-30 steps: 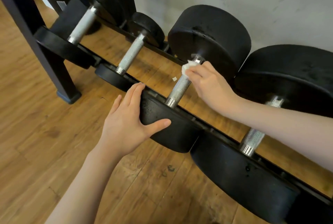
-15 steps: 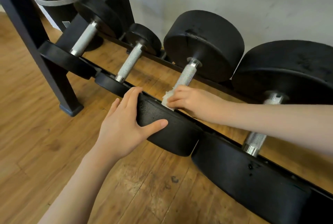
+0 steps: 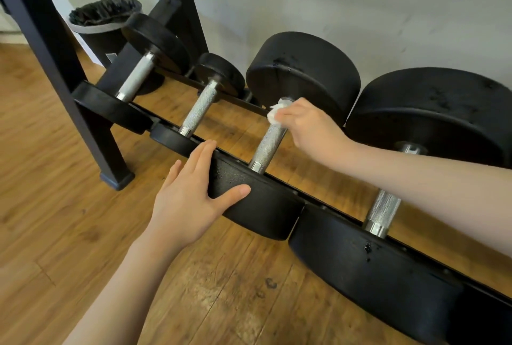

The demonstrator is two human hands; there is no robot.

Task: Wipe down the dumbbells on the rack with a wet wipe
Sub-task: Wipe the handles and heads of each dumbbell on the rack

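Observation:
Several black dumbbells with knurled steel handles lie across a low black rack [image 3: 318, 195]. My right hand [image 3: 310, 128] holds a crumpled white wet wipe [image 3: 274, 113] against the far end of the third dumbbell's handle [image 3: 268, 145], close to its rear weight [image 3: 304, 73]. My left hand [image 3: 191, 195] grips the near weight [image 3: 260, 206] of that same dumbbell, fingers over its top edge and thumb across its face. The largest dumbbell [image 3: 382, 211] lies to the right, partly under my right forearm.
A dark bin with a black liner [image 3: 102, 23] stands behind the rack at the left. A black upright post [image 3: 63, 67] of the rack rises at the left, its foot on the wooden floor [image 3: 55, 206]. A grey wall runs close behind the weights.
My right hand slid the wipe down to the near end of the handle and then back up to the far end. My left hand stayed on the near weight.

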